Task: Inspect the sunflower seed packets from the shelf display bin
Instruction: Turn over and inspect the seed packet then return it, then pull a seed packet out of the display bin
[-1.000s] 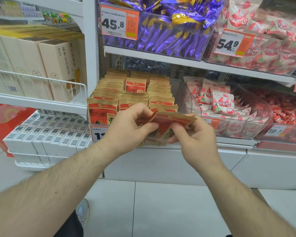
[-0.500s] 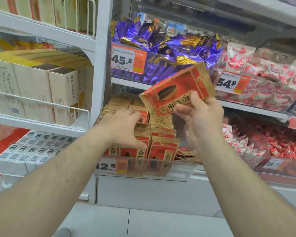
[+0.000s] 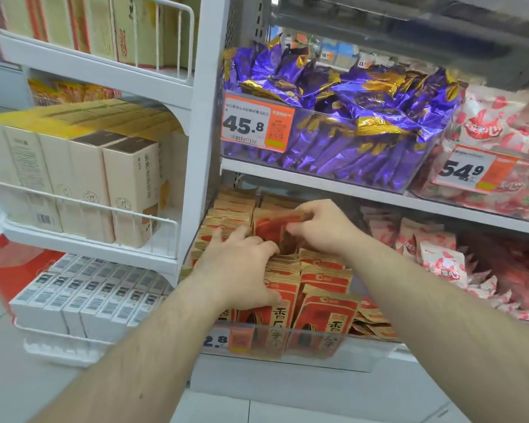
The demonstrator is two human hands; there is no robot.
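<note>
You've lowered the red-and-tan paper seed packet [image 3: 275, 228] back into the clear plastic display bin [image 3: 364, 352]; your right hand [image 3: 321, 227] pinches it, your left hand [image 3: 242, 264] spreads flat, parting the rows.

We are in a shop: white shelves [image 3: 379, 193] carry clear display bins [image 3: 333, 355] of packaged snacks, fronted by orange price tags [image 3: 258, 125] reading 45.8 and 54.9.

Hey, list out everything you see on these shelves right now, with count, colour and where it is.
sunflower seed packets: many, red and tan, clear bin, lower shelf
held packet: one, red, over the bin's rear rows
purple wrapped sweets: many, upper bin
pink-white sweets: many, right bins
beige cartons: several, left rack
white boxes: several, lower left rack
price tags: three, orange-white
left hand: pressing on packets
right hand: gripping held packet
</note>
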